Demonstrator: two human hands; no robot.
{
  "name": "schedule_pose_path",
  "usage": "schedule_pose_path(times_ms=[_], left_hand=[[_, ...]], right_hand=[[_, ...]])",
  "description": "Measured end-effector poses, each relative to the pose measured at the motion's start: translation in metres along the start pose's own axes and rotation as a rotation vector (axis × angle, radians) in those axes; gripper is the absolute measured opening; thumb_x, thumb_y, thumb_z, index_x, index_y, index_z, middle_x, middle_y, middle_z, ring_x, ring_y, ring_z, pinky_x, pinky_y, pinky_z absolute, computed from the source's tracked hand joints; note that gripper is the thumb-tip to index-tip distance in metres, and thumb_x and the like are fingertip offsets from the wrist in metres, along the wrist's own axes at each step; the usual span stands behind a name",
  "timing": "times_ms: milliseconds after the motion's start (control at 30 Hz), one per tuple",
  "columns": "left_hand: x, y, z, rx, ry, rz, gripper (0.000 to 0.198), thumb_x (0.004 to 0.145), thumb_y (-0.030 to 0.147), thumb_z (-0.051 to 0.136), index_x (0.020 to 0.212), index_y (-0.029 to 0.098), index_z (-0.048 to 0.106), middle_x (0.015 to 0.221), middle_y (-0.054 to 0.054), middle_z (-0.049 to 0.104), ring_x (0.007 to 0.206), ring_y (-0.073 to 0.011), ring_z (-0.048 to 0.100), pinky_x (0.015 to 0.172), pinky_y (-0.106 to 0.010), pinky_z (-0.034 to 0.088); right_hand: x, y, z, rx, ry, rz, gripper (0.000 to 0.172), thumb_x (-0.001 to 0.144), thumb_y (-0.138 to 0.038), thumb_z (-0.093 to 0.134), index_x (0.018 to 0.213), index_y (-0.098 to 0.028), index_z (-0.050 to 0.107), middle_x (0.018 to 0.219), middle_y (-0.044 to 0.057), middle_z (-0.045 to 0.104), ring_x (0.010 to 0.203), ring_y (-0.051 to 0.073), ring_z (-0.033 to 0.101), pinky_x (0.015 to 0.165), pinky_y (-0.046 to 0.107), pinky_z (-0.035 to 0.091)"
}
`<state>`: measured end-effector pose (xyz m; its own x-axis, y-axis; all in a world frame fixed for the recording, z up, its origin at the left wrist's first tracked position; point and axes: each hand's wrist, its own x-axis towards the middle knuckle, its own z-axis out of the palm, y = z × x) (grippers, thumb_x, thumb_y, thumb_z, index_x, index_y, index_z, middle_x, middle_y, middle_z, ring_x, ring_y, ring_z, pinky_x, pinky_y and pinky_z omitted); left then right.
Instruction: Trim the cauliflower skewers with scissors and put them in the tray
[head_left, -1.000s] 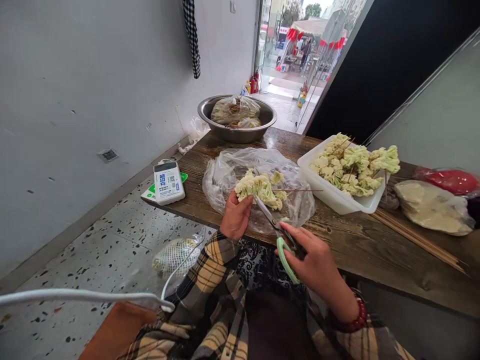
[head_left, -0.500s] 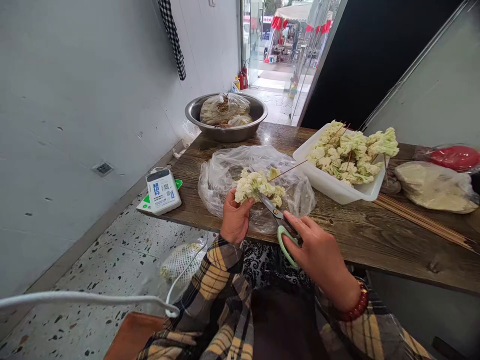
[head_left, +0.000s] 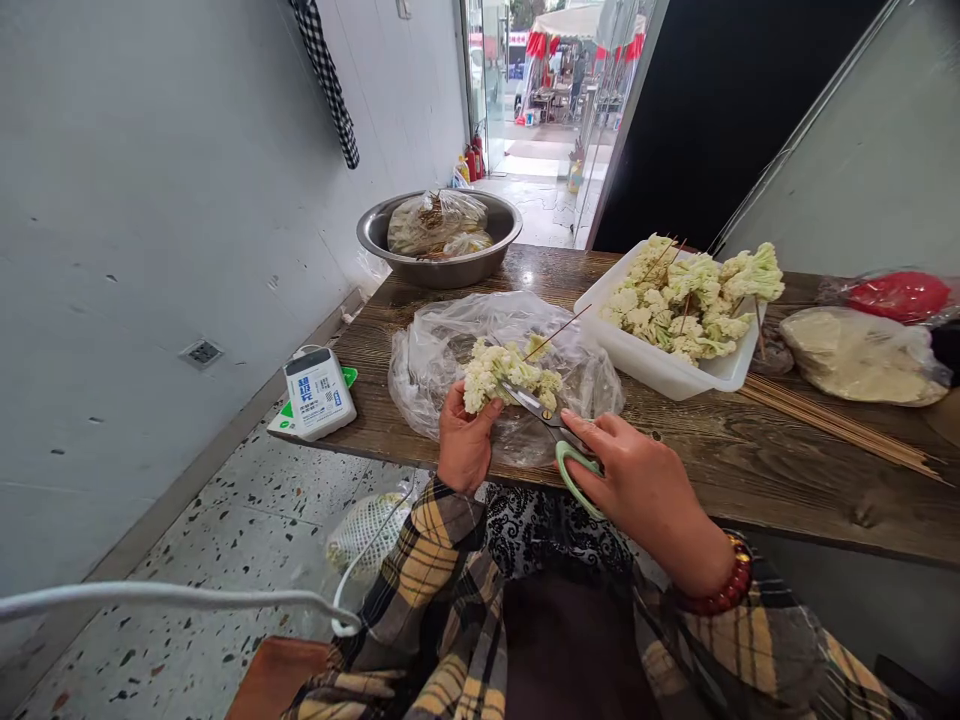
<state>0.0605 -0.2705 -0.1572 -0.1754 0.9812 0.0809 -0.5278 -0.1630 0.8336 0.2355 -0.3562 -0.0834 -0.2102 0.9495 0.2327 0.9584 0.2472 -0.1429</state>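
Note:
My left hand [head_left: 465, 442] is closed round a piece of cauliflower [head_left: 484, 372], held over a clear plastic bag [head_left: 427, 350] on the table. In my right hand [head_left: 637, 480] is a pair of scissors [head_left: 551, 415] with pale green handles; its blades reach into the florets. A thin skewer [head_left: 562, 332] sticks up to the right from the florets just behind the blades. Whether those florets are one piece with the held one I cannot tell. To the right stands a white plastic tub [head_left: 652, 365] heaped with cauliflower florets [head_left: 690, 300], some of them on skewers.
A metal basin [head_left: 442, 270] with bagged goods stands at the table's far left. A white power bank [head_left: 319, 395] lies at the left edge. Loose skewers [head_left: 840, 425] and a bag of pale food [head_left: 862, 355] are at right. A white cable [head_left: 187, 595] crosses the lower left.
The scissor blades have moved slightly against the cauliflower, and both hands keep their hold. The whole view has shifted a little, with the table things now farther left.

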Motion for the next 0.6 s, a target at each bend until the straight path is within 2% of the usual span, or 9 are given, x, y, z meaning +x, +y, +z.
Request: schedule_pose_path(times_ms=[233,467,600], left_hand=[[-0.001,-0.002,-0.001,0.049,-0.002,0.010,0.041,0.059,0.021,0.085,0.096,0.023,0.066,0.100,0.001,0.071,0.093,-0.0128,0.064,0.090,-0.025,0.047],[0.001,-0.001,-0.002,-0.042,-0.003,-0.085,0.046,0.059,0.021,0.085,0.100,0.024,0.065,0.104,-0.001,0.072,0.095,-0.0138,0.066,0.088,-0.026,0.050],[0.002,0.000,-0.002,-0.060,-0.016,-0.112,0.046,0.058,0.019,0.085,0.099,0.024,0.065,0.104,0.001,0.072,0.095,-0.0128,0.066,0.087,-0.025,0.050]], right_hand=[[0.003,0.002,-0.006,-0.080,-0.030,-0.025,0.041,0.088,-0.031,0.060,0.129,-0.025,0.061,0.091,0.004,0.067,0.067,0.016,0.063,0.052,0.026,0.037],[-0.007,0.008,0.018,0.079,0.078,-0.058,0.040,0.092,-0.029,0.053,0.131,-0.020,0.057,0.094,0.006,0.065,0.073,0.017,0.063,0.058,0.025,0.042],[-0.009,0.011,0.022,0.064,0.093,-0.033,0.041,0.091,-0.030,0.055,0.132,-0.021,0.057,0.091,0.004,0.064,0.072,0.017,0.063,0.057,0.026,0.042]])
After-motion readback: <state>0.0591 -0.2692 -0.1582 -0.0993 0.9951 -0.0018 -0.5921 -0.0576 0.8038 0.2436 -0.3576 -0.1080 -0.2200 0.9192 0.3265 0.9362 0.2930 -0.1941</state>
